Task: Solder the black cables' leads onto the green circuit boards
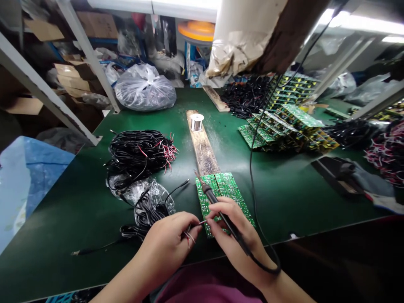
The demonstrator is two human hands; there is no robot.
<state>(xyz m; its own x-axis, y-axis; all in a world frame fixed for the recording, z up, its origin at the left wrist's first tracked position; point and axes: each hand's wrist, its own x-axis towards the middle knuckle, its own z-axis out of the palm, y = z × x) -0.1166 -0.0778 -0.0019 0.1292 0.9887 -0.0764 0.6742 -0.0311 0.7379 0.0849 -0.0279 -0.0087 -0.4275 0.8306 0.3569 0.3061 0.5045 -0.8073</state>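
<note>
- Both hands work low at the near edge of the desk [78,202]: the left hand [167,244] is closed, its fingertips pinching thin wire ends [189,236], red among them, just beside the right one.
- Closed like a fist around a pen, the right hand [232,233] grips the soldering iron [210,194], tip pointing away over the circuit boards [232,189].
- Those green circuit boards lie flat, partly under the right hand, at the foot of the wooden plank [203,147].
- Risk, as a judgement: the fingertips sit very close to the hot iron, so a slip could burn them or scorch the wire insulation; the iron's cord [252,168] loops round the wrist and could tug the tip off its mark.
- Count: one soldering iron, two circuit boards side by side, one solder spool [197,122] on the plank, one big bundle of black cables [139,153] to the left, one tied plastic bag [144,88] behind.
- Stacked boards [284,126] far right are too many to count.
</note>
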